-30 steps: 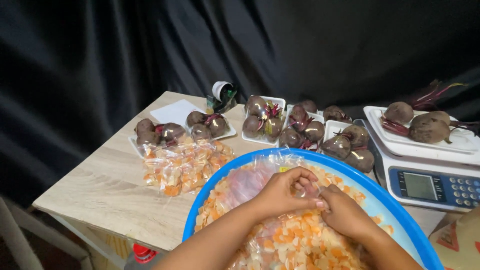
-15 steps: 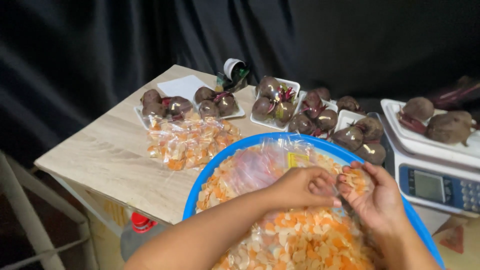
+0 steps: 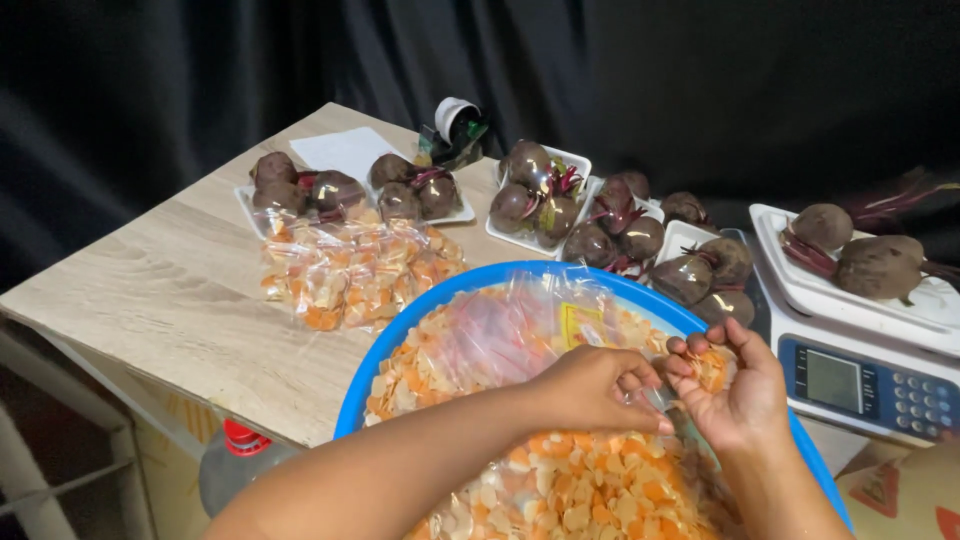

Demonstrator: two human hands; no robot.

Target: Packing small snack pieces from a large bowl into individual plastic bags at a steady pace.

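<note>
My left hand point(image 3: 592, 388) pinches the mouth of a clear plastic bag point(image 3: 590, 480) filled with orange and cream chips, over a big blue basin point(image 3: 400, 335) of the same chips. My right hand point(image 3: 735, 385) is cupped palm up beside it, holding a small handful of chips point(image 3: 712, 368) and touching the bag's mouth. Empty clear bags point(image 3: 510, 330) lie on the chips in the basin behind my hands.
A filled chip bag point(image 3: 345, 270) lies on the wooden table point(image 3: 170, 290). Behind it stand several white trays of wrapped beetroots point(image 3: 540, 200). A weighing scale point(image 3: 860, 370) at right carries loose beetroots point(image 3: 870, 260). A tape roll point(image 3: 455, 125) and white paper point(image 3: 345, 150) sit at the back.
My right hand has turned palm up and scooped chips beside the bag's mouth. The view shifted left and down a little. My left hand stays on the bag.
</note>
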